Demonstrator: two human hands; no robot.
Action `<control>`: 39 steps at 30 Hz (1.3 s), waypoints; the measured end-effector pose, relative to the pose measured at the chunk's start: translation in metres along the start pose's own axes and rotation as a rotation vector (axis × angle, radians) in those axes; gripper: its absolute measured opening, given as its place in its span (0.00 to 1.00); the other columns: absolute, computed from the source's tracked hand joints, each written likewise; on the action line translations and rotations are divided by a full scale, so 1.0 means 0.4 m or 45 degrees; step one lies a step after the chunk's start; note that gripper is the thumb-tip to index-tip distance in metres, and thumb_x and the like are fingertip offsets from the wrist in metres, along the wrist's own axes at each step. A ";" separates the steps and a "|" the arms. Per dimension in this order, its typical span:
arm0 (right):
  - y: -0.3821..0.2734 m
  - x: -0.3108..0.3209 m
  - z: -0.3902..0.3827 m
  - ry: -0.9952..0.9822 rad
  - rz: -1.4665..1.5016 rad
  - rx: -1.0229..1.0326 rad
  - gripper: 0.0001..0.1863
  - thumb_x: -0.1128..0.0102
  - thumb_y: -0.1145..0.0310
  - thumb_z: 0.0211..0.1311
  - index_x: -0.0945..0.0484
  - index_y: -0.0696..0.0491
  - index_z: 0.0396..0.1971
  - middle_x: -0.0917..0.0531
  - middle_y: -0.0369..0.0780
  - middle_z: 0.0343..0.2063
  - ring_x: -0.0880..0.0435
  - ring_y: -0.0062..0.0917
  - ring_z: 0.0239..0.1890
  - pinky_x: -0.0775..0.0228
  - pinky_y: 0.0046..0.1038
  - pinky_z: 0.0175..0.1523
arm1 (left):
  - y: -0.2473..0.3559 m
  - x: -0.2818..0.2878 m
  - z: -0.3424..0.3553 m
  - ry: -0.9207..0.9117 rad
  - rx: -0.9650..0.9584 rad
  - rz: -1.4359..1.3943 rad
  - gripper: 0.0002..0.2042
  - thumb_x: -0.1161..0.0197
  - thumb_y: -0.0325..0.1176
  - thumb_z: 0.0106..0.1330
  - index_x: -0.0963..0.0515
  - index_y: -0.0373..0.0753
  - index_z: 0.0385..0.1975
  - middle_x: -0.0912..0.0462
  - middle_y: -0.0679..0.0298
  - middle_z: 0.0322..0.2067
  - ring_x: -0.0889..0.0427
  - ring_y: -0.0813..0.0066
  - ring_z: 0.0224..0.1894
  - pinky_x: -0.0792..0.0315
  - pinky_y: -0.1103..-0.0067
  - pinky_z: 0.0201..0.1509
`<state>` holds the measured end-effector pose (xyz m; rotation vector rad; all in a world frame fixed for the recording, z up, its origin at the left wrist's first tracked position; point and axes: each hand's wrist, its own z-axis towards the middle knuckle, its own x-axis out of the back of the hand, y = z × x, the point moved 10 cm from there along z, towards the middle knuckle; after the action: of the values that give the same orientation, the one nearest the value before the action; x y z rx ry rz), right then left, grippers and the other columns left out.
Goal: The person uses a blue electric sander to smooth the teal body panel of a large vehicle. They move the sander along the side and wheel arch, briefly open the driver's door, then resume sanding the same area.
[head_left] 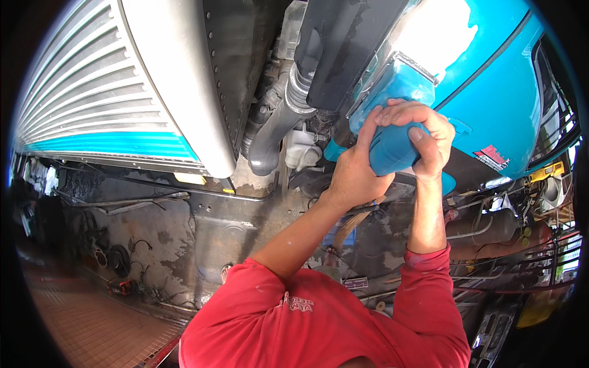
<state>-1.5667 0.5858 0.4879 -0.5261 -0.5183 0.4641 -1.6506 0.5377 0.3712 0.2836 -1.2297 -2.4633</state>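
Both of my hands grip a rounded blue plastic piece (389, 148) at the front of a turquoise vehicle body. My left hand (356, 165) wraps round its left side and underside. My right hand (429, 138) holds it from the right, with the thumb on its face and fingers curled over the top. Just above my fingers is a rectangular blue housing (403, 80) with a metal-edged top, beside the turquoise panel (491, 98). What the piece is attached to behind my hands is hidden.
A ribbed silver panel (92, 92) with a turquoise stripe stands left. Dark ducts (276, 132) and a translucent reservoir (302, 153) sit between the bodies. Below lie a stained concrete floor (153, 221), loose cables, a straw broom (346, 233) and gas cylinders (491, 221) at right.
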 end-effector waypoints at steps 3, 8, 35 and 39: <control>0.019 -0.035 -0.019 -0.040 -0.021 -0.048 0.13 0.41 0.70 0.52 0.14 0.61 0.33 0.09 0.45 0.34 0.09 0.39 0.44 0.22 0.47 0.66 | -0.022 0.016 -0.025 0.026 -0.009 0.033 0.52 0.29 0.25 0.56 0.52 0.39 0.83 0.14 0.37 0.55 0.11 0.35 0.51 0.14 0.56 0.55; -0.019 0.001 0.025 0.001 0.025 -0.002 0.16 0.44 0.67 0.59 0.14 0.63 0.36 0.09 0.47 0.35 0.09 0.40 0.44 0.23 0.48 0.67 | 0.051 0.015 0.018 0.006 -0.145 0.020 0.54 0.30 0.26 0.56 0.54 0.40 0.83 0.13 0.36 0.51 0.11 0.33 0.49 0.15 0.53 0.53; -0.082 0.076 0.106 -0.034 0.045 0.095 0.22 0.50 0.62 0.65 0.15 0.67 0.41 0.11 0.54 0.35 0.10 0.45 0.44 0.25 0.52 0.68 | 0.098 -0.033 0.089 -0.088 0.076 -0.042 0.53 0.29 0.25 0.57 0.54 0.45 0.82 0.17 0.37 0.58 0.14 0.32 0.55 0.17 0.54 0.58; -0.122 0.138 0.167 0.001 0.107 0.126 0.27 0.55 0.57 0.66 0.17 0.67 0.43 0.13 0.56 0.37 0.12 0.47 0.43 0.32 0.57 0.72 | 0.188 -0.051 0.149 -0.030 -0.156 -0.071 0.54 0.27 0.26 0.56 0.55 0.40 0.82 0.15 0.31 0.48 0.12 0.30 0.48 0.18 0.51 0.51</control>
<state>-1.5483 0.6013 0.5844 -0.4541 -0.4711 0.5672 -1.6344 0.5480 0.4675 0.2589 -1.0883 -2.5842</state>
